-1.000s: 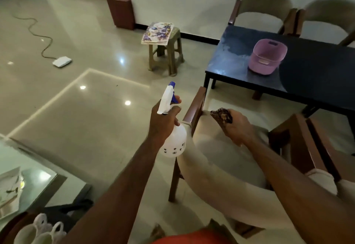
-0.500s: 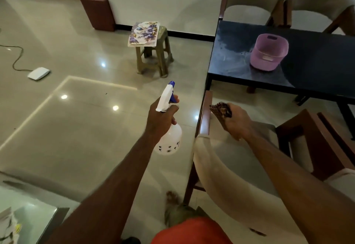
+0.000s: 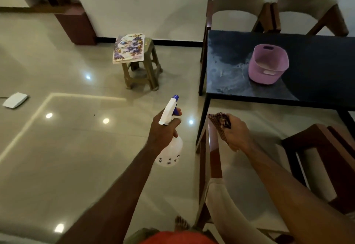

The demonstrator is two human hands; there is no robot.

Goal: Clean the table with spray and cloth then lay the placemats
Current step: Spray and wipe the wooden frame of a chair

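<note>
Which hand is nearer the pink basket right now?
Right. The right hand, gripping the cloth, sits below the pink basket; the left hand is farther left.

A white spray bottle [image 3: 170, 153] with a blue nozzle and dark dots, a brown striped cloth [image 3: 221, 123], a pink tub [image 3: 268, 65] on the black table [image 3: 317, 67] whose left end shows pale grey smears, and white placemats [image 3: 129, 48] with purple flowers on an olive stool [image 3: 143, 70].
</note>
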